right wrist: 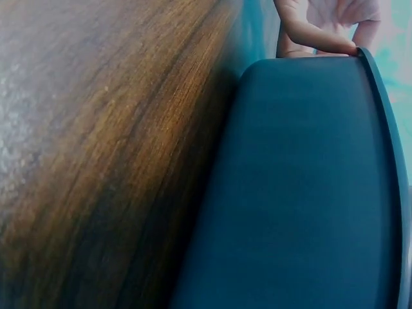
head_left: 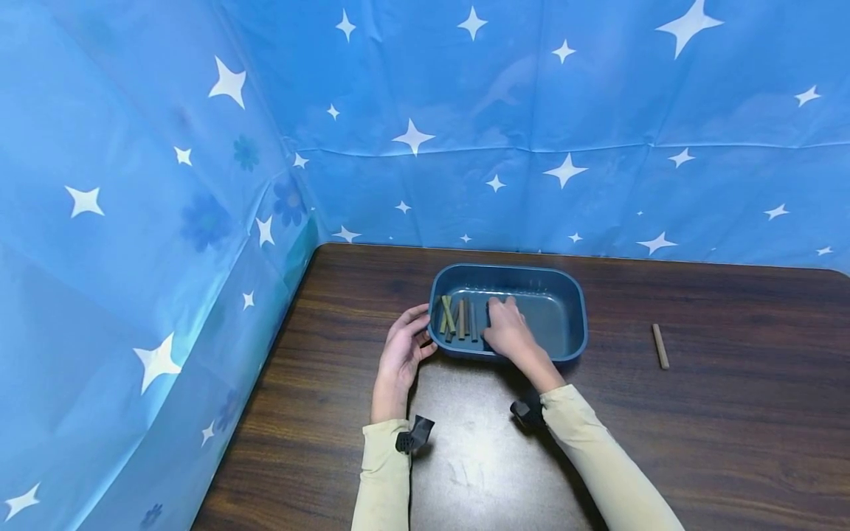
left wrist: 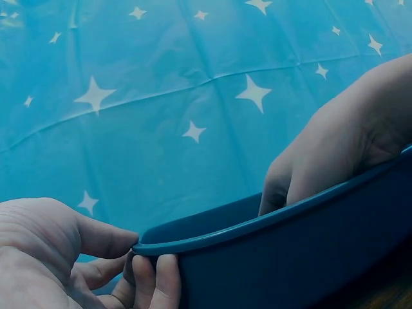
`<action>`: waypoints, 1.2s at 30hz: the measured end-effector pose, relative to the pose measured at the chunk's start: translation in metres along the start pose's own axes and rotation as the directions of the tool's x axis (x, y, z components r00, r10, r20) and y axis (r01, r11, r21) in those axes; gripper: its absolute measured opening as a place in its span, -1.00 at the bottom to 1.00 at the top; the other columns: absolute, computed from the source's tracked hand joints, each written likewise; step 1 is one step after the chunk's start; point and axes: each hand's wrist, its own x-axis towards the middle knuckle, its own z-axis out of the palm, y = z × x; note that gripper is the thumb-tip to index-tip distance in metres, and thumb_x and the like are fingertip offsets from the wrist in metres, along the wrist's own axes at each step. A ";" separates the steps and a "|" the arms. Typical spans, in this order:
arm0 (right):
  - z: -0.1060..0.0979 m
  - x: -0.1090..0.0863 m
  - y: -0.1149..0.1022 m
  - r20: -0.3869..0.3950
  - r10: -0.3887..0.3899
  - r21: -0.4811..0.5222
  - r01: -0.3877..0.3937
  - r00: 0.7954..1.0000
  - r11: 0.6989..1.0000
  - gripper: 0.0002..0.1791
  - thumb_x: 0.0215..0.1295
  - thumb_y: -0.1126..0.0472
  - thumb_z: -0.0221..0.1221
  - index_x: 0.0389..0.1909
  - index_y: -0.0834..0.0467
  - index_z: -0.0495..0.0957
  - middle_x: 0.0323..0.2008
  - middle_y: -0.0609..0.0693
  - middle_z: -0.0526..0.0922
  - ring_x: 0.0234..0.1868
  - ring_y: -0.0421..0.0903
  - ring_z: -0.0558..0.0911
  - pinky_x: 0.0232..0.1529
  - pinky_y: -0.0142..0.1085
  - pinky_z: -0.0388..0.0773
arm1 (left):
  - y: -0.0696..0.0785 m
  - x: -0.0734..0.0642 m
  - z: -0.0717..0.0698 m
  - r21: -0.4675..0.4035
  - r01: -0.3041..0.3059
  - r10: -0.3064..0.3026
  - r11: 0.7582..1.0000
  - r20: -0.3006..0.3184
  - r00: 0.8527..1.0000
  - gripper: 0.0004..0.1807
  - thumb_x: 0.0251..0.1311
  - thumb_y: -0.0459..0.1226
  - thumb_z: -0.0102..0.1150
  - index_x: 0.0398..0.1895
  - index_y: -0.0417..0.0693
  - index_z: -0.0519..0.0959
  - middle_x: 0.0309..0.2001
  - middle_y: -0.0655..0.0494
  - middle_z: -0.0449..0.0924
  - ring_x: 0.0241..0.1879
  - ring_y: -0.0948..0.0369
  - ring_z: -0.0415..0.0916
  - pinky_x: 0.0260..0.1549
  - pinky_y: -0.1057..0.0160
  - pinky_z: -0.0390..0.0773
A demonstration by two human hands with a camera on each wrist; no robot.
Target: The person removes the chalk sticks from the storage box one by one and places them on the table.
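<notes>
A dark blue rectangular plastic tub (head_left: 558,354) stands on the table. My left hand (head_left: 406,343) holds its left end; in the left wrist view the thumb (left wrist: 106,239) is on the rim and the fingers lie against the outer wall. My right hand (head_left: 510,330) reaches over the near rim into the tub, fingers pointing down. Its fingertips are hidden, so whether they grip anything cannot be told. Left of it, several thin sticks lie side by side in the tub: crossed yellow-green sticks (head_left: 447,313), a brown stick (head_left: 461,318) and a grey stick (head_left: 474,322).
A single light brown stick (head_left: 660,346) lies on the dark wood table (head_left: 744,413), right of the tub. A blue cloth with white stars (head_left: 465,192) hangs behind the table and along its left side.
</notes>
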 end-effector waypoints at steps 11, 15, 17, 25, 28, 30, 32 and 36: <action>-0.001 0.005 -0.003 0.015 0.006 0.020 -0.007 1.000 1.000 -0.46 0.18 0.43 0.09 0.22 0.42 0.30 0.23 0.47 0.22 -0.13 0.14 0.49 -0.28 -0.10 0.49 | 0.002 -0.002 0.001 0.003 -0.010 0.010 1.000 0.001 1.000 -0.78 0.30 -0.39 0.03 -0.01 -0.19 0.47 -0.36 0.08 0.56 -0.52 0.30 0.45 -0.59 0.36 0.51; -0.003 0.005 -0.001 0.017 0.001 0.049 -0.002 1.000 0.999 -0.43 0.17 0.44 0.09 0.25 0.42 0.28 0.21 0.44 0.28 -0.01 0.17 0.46 -0.23 -0.07 0.49 | 0.002 -0.001 0.002 -0.001 -0.010 0.010 1.000 0.000 1.000 -0.77 0.30 -0.39 0.04 0.00 -0.20 0.46 -0.35 0.08 0.56 -0.52 0.30 0.44 -0.60 0.36 0.51; -0.005 0.004 -0.001 0.009 -0.010 0.062 0.009 1.000 0.998 -0.44 0.17 0.42 0.11 0.24 0.41 0.31 0.16 0.39 0.35 0.02 0.16 0.45 -0.19 -0.07 0.50 | 0.002 -0.001 0.002 0.002 -0.010 0.010 1.000 -0.003 1.000 -0.75 0.30 -0.39 0.05 0.02 -0.22 0.45 -0.34 0.06 0.55 -0.52 0.30 0.44 -0.60 0.36 0.51; -0.015 0.001 0.011 0.043 -0.057 0.343 0.038 0.997 0.938 -0.53 0.15 0.43 0.15 0.14 0.33 0.44 -0.33 0.18 0.61 -0.48 -0.09 0.51 -0.46 -0.28 0.47 | 0.000 -0.002 0.001 0.015 -0.006 0.007 1.000 -0.008 1.000 -0.73 0.30 -0.39 0.04 0.05 -0.24 0.43 -0.33 0.05 0.53 -0.51 0.30 0.44 -0.58 0.36 0.50; -0.024 -0.004 0.018 0.103 -0.071 0.545 0.004 0.992 0.839 -0.50 0.20 0.43 0.12 0.21 0.34 0.37 -0.19 0.23 0.59 -0.35 -0.06 0.60 -0.37 -0.21 0.62 | 0.000 -0.001 0.001 0.018 -0.011 0.011 1.000 -0.004 1.000 -0.74 0.30 -0.39 0.03 0.04 -0.24 0.43 -0.34 0.06 0.54 -0.50 0.29 0.45 -0.58 0.36 0.51; -0.031 -0.008 0.021 0.144 -0.090 0.641 -0.023 0.985 0.767 -0.48 0.26 0.43 0.08 0.27 0.34 0.30 -0.11 0.32 0.52 -0.29 0.00 0.62 -0.26 -0.09 0.64 | -0.001 -0.001 0.001 0.015 -0.011 0.011 1.000 -0.004 1.000 -0.75 0.30 -0.39 0.03 0.03 -0.23 0.44 -0.34 0.05 0.54 -0.50 0.28 0.45 -0.58 0.36 0.51; -0.038 -0.011 0.024 0.156 -0.104 0.681 -0.031 0.982 0.731 -0.46 0.29 0.42 0.06 0.30 0.34 0.26 -0.05 0.37 0.49 -0.26 0.03 0.61 -0.19 -0.03 0.62 | -0.001 0.000 0.000 0.010 -0.012 0.013 1.000 -0.004 1.000 -0.77 0.30 -0.39 0.03 0.00 -0.22 0.45 -0.34 0.05 0.54 -0.51 0.29 0.45 -0.59 0.36 0.51; -0.050 -0.016 0.030 0.151 -0.115 0.707 -0.026 0.982 0.707 -0.46 0.30 0.42 0.05 0.31 0.31 0.25 0.05 0.42 0.44 -0.13 0.15 0.60 -0.12 0.04 0.59 | -0.002 0.001 0.000 -0.006 -0.010 0.010 1.000 -0.002 1.000 -0.81 0.29 -0.40 0.04 -0.05 -0.17 0.48 -0.36 0.06 0.54 -0.53 0.29 0.45 -0.61 0.37 0.51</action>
